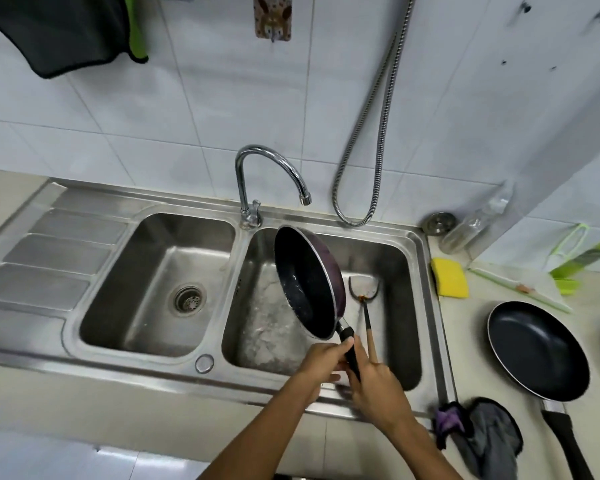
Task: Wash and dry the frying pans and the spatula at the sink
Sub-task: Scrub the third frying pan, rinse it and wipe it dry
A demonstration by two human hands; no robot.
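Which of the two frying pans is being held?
The purple-sided pan, tilted over the right basin, its handle in the left hand and right hand; the other pan lies flat on the counter.

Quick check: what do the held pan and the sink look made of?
The pan looks like metal with a dark nonstick lining, purple outside, silver rim. The sink seems brushed stainless steel: grey, dull reflections.

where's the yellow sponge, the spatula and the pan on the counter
yellow sponge (450, 277): head view, middle of its top
spatula (363, 291): head view, on its head
frying pan on the counter (537, 348): head view, its dark inside
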